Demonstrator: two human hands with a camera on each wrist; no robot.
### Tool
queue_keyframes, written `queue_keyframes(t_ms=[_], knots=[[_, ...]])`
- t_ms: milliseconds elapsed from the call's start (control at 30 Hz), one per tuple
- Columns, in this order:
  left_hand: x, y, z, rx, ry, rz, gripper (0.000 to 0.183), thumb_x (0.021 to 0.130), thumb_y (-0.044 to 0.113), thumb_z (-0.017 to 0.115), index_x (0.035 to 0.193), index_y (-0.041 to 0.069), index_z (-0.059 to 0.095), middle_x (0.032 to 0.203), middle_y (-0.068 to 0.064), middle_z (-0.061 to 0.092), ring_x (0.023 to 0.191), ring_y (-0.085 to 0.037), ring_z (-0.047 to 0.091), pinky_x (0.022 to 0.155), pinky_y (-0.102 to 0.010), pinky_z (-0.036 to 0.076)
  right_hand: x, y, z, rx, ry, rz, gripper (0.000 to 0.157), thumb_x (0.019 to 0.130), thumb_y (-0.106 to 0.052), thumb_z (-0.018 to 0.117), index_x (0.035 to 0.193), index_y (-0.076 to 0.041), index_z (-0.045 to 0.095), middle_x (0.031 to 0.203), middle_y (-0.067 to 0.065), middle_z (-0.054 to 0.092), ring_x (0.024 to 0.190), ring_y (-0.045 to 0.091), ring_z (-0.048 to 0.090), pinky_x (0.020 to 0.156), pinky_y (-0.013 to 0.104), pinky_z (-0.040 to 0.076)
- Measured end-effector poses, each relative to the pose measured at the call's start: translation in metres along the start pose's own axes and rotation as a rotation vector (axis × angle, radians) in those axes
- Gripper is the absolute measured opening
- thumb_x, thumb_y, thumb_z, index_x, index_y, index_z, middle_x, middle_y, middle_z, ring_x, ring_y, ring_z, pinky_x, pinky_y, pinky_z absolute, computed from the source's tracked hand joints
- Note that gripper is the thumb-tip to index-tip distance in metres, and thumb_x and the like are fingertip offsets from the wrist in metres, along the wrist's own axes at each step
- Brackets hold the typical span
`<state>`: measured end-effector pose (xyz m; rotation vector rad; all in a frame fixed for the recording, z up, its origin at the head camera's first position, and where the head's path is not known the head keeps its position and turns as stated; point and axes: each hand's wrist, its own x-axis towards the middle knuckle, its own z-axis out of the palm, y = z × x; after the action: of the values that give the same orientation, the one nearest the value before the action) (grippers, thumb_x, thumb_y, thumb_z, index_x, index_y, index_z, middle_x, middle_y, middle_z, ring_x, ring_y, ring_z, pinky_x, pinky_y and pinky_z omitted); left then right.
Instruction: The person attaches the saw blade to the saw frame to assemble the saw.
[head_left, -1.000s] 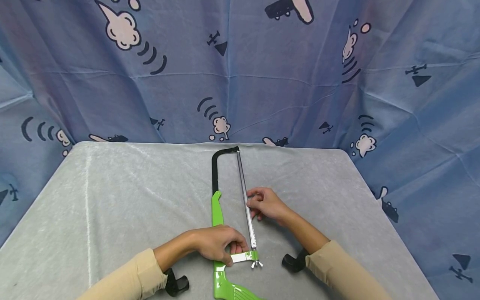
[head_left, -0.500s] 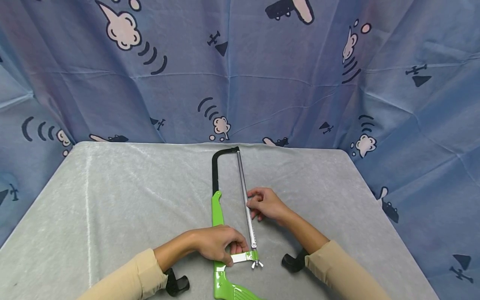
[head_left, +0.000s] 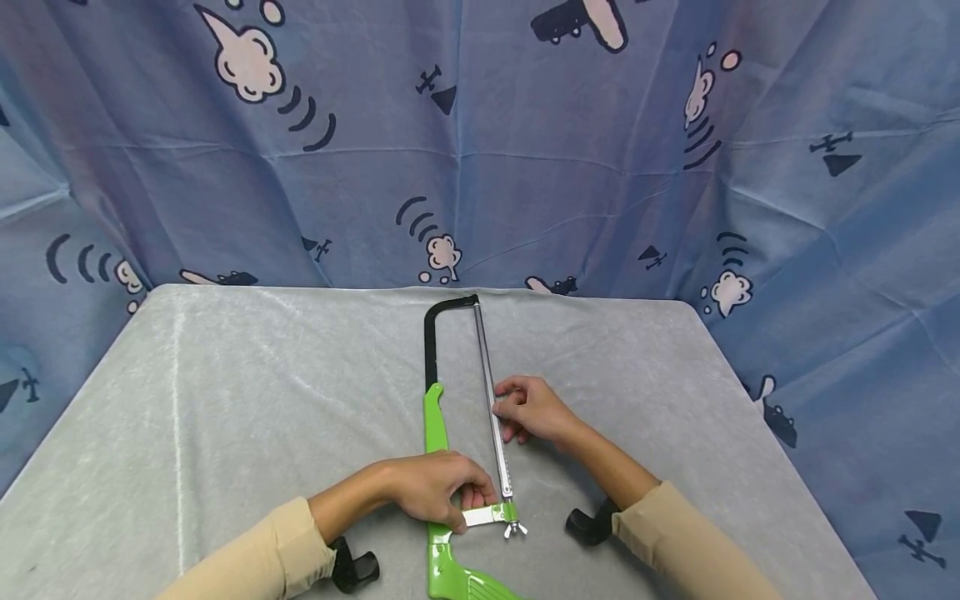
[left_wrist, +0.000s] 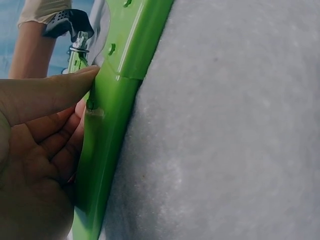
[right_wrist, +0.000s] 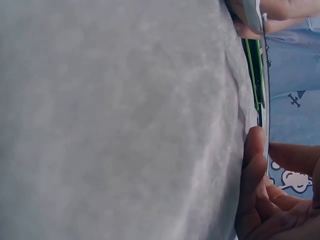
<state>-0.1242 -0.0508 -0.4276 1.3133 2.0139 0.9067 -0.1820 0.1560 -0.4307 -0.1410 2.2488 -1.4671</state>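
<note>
Both hands on one hacksaw

Taking the head view as our dial, we see the hacksaw (head_left: 435, 421) over the middle of the worktop (head_left: 300, 375), its black front bow (head_left: 430, 346) pointing to twelve o'clock and its green handle (head_left: 468, 582) running off the picture's edge at six.

From the saw's middle, the left hand (head_left: 435, 485) sits at seven o'clock. We see it grasping the green frame, thumb on one face and fingers behind, beside the short crossbar (head_left: 483, 515). The right hand (head_left: 534, 408) sits near two o'clock and pinches the silver blade (head_left: 486, 358) between thumb and fingers, about midway along. Whether the blade side touches the cloth beneath, we cannot tell.

At five o'clock we find a wing nut (head_left: 514, 529) at the blade's near end, just beyond the crossbar.

A beige left sleeve (head_left: 255, 554) comes in from eight o'clock and a matching right sleeve (head_left: 690, 542) from four, with a black wrist mount showing below each forearm. Toward twelve, behind the worktop, we see a blue printed curtain (head_left: 525, 167).
</note>
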Motion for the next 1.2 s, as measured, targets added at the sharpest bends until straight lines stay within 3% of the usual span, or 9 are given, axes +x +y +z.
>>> queue_keyframes(t_ms=[200, 433, 600, 1000, 1200], knots=[[0.000, -0.001, 0.000, -0.012, -0.006, -0.004, 0.034, 0.069, 0.003, 0.074, 0.100, 0.013, 0.063, 0.082, 0.010, 0.057, 0.077, -0.001, 0.054, 0.071, -0.014, 0.044, -0.011, 0.001, -0.003, -0.050, 0.019, -0.051, 0.031, 0.087, -0.012, 0.060, 0.113, 0.003, 0.053, 0.072, 0.016, 0.060, 0.053, 0.025, 0.061, 0.047, 0.032, 0.047], [0.000, 0.002, -0.001, -0.012, -0.006, -0.011, 0.033, 0.069, 0.003, 0.074, 0.099, 0.013, 0.063, 0.081, 0.010, 0.057, 0.077, -0.001, 0.054, 0.071, -0.015, 0.045, -0.042, -0.009, -0.010, -0.138, -0.016, -0.157, 0.033, 0.088, -0.009, 0.058, 0.116, 0.007, 0.051, 0.076, 0.024, 0.059, 0.058, 0.035, 0.061, 0.047, 0.040, 0.048], [0.001, 0.002, -0.001, -0.011, -0.005, -0.009, 0.033, 0.068, 0.003, 0.074, 0.098, 0.014, 0.063, 0.081, 0.011, 0.056, 0.077, 0.000, 0.054, 0.071, -0.015, 0.045, -0.057, -0.004, -0.010, -0.176, -0.037, -0.199, 0.030, 0.088, -0.010, 0.059, 0.113, 0.005, 0.054, 0.075, 0.020, 0.060, 0.055, 0.030, 0.060, 0.046, 0.040, 0.048], [0.002, 0.002, -0.002, -0.011, 0.004, -0.021, 0.033, 0.067, 0.001, 0.072, 0.096, 0.012, 0.063, 0.079, 0.009, 0.056, 0.074, -0.002, 0.054, 0.068, -0.016, 0.045, -0.081, -0.002, -0.003, -0.128, -0.203, -0.307, 0.013, 0.088, -0.005, 0.057, 0.097, 0.004, 0.059, 0.078, 0.017, 0.059, 0.057, 0.033, 0.061, 0.049, 0.030, 0.049], [0.003, 0.001, -0.002, -0.005, 0.000, -0.019, 0.033, 0.068, 0.001, 0.073, 0.097, 0.012, 0.063, 0.080, 0.009, 0.057, 0.075, -0.001, 0.054, 0.069, -0.015, 0.045, -0.090, 0.006, 0.000, -0.139, -0.295, -0.389, 0.002, 0.086, -0.007, 0.061, 0.087, -0.005, 0.061, 0.072, 0.011, 0.060, 0.054, 0.028, 0.059, 0.047, 0.028, 0.049]])
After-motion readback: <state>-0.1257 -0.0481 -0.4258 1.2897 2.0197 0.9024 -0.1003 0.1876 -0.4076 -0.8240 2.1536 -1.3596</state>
